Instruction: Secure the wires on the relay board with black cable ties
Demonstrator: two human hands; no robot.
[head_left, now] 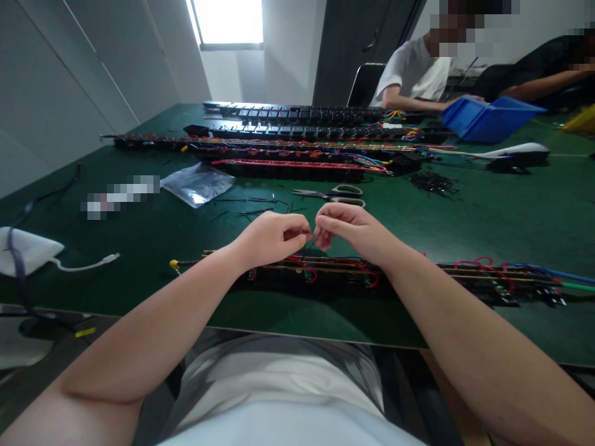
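Note:
Both hands meet above a long black strip assembly (pixel 334 272) with brass-coloured rods and red and blue wires, lying along the near side of the table. My left hand (pixel 276 235) is closed in a pinch, thumb against fingers. Facing it, a small gap away, my right hand (pixel 341 224) is also pinched. A thin black cable tie (pixel 312 240) shows between the fingertips, looking held from both sides; its lower end is hard to make out against the assembly. Just beyond the hands lie scissors (pixel 332 193) with pale-rimmed handles.
Loose black cable ties (pixel 251 199) and a clear plastic bag (pixel 199 184) lie left of the scissors, a dark pile of ties (pixel 432 183) right. More wired strips (pixel 288 147) span the back. A blue bin (pixel 488 118) stands near two people. A white adapter (pixel 28 251) sits left.

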